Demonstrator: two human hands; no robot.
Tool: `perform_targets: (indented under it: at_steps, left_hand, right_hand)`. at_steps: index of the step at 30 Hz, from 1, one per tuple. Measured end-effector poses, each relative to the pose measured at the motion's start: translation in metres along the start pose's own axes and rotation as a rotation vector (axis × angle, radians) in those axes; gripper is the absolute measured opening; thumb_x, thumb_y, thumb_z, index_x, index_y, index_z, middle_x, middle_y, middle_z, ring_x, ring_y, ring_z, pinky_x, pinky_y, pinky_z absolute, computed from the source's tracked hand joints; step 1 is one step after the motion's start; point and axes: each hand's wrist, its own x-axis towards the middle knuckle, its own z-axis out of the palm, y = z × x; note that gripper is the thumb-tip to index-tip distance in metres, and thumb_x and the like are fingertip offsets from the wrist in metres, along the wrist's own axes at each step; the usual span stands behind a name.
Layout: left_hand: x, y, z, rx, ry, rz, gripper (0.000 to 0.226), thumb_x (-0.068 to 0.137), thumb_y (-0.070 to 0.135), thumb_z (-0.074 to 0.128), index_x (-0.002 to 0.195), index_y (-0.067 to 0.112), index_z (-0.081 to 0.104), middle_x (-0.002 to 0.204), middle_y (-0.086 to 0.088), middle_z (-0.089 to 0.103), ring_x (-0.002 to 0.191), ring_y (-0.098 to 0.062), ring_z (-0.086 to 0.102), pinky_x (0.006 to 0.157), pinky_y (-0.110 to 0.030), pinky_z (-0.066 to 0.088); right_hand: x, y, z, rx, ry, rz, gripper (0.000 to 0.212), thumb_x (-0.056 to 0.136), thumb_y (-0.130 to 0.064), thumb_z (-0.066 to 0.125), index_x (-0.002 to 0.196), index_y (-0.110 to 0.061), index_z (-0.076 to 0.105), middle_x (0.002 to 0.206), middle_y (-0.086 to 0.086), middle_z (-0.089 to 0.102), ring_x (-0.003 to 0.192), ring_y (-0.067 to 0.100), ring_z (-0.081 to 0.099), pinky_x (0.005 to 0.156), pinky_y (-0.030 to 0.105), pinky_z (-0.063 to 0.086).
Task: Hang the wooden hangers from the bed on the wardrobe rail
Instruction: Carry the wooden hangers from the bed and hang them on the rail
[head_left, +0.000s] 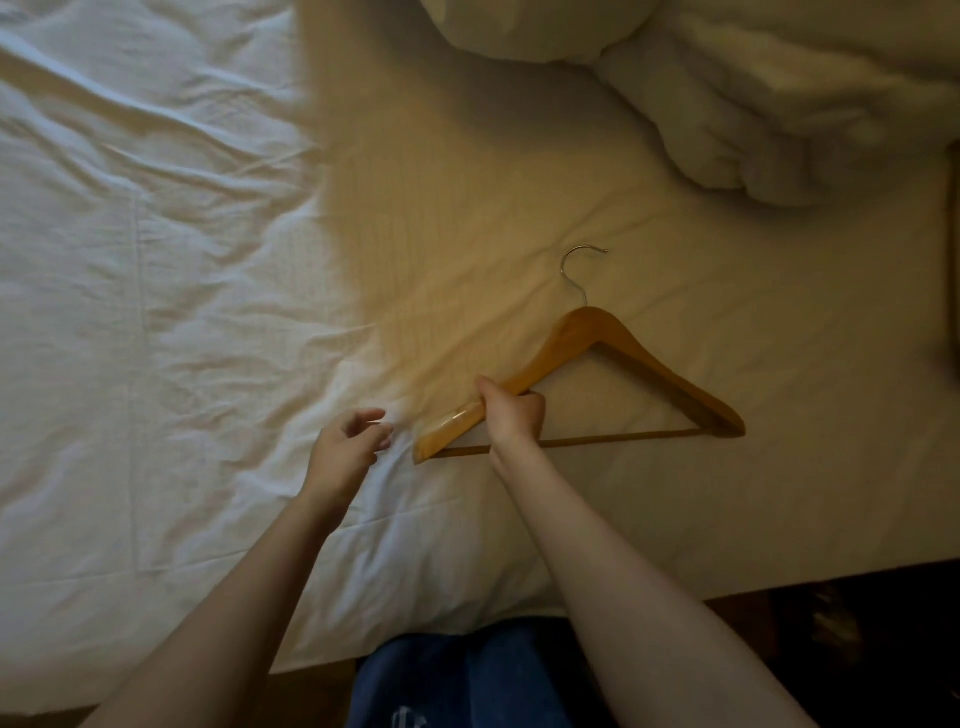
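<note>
One wooden hanger (618, 358) lies on the bed's white sheet (156, 260), metal hook (579, 273) pointing away. The right hand (511, 413) is clenched around its left shoulder arm. The left hand (345, 449) hovers just beside, fingers loosely curled, empty. A rumpled duvet (753, 93) sits beyond.

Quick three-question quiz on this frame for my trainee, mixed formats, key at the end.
1. True or false: the right hand grips the wooden hanger by its metal hook.
2. Which hand holds nothing?
3. The crumpled duvet lies: A) under the hanger, B) at the far right of the bed, apart from the hanger.

Key: 1 false, it grips a wooden shoulder arm; 2 the left hand; 3 B.
</note>
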Motion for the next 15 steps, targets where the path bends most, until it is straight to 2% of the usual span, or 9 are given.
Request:
perform_targets:
  at_steps: [3, 6, 9, 12, 15]
  left_hand:
    - [-0.01, 0.004, 0.003, -0.006, -0.008, 0.007, 0.034, 0.088, 0.014, 0.055, 0.121, 0.006, 0.057, 0.111, -0.012, 0.065, 0.091, -0.019, 0.061, 0.077, -0.027, 0.049]
    - [-0.025, 0.018, 0.007, -0.067, -0.051, 0.005, 0.034, 0.088, 0.019, 0.055, 0.121, 0.008, 0.057, 0.113, -0.013, 0.065, 0.096, -0.022, 0.062, 0.087, -0.034, 0.049]
    - [-0.048, 0.04, 0.023, -0.03, -0.205, 0.049, 0.041, 0.087, 0.029, 0.057, 0.122, 0.008, 0.056, 0.115, -0.012, 0.064, 0.105, -0.026, 0.062, 0.094, -0.037, 0.05]
    - [-0.067, 0.058, 0.045, 0.15, -0.303, 0.074, 0.058, 0.078, 0.04, 0.066, 0.128, 0.015, 0.049, 0.11, 0.001, 0.061, 0.096, -0.013, 0.061, 0.078, -0.027, 0.052]
    - [-0.082, 0.068, 0.062, 0.272, -0.399, 0.049, 0.066, 0.074, 0.039, 0.07, 0.131, 0.019, 0.043, 0.106, 0.004, 0.059, 0.093, -0.012, 0.06, 0.072, -0.023, 0.049]
  right_hand:
    - [-0.008, -0.004, -0.009, 0.043, 0.004, -0.028, 0.049, 0.074, -0.028, 0.073, 0.114, -0.006, 0.054, 0.106, 0.005, 0.064, 0.095, 0.022, 0.06, 0.082, 0.029, 0.049]
    - [-0.02, -0.01, -0.025, 0.117, -0.015, -0.033, 0.032, 0.08, -0.025, 0.068, 0.104, -0.01, 0.054, 0.089, -0.002, 0.059, 0.089, 0.019, 0.057, 0.078, 0.029, 0.046]
    - [-0.033, -0.014, -0.044, 0.179, -0.052, -0.034, 0.023, 0.083, -0.02, 0.064, 0.102, -0.013, 0.052, 0.094, 0.001, 0.059, 0.093, 0.02, 0.056, 0.083, 0.03, 0.047]
    - [-0.045, -0.015, -0.062, 0.219, -0.125, -0.006, 0.033, 0.083, -0.016, 0.063, 0.114, -0.009, 0.054, 0.107, 0.007, 0.061, 0.102, 0.025, 0.058, 0.092, 0.035, 0.049]
    - [-0.055, -0.017, -0.083, 0.248, -0.194, 0.014, 0.04, 0.085, -0.015, 0.063, 0.123, -0.01, 0.054, 0.111, 0.009, 0.061, 0.107, 0.027, 0.057, 0.099, 0.039, 0.047]
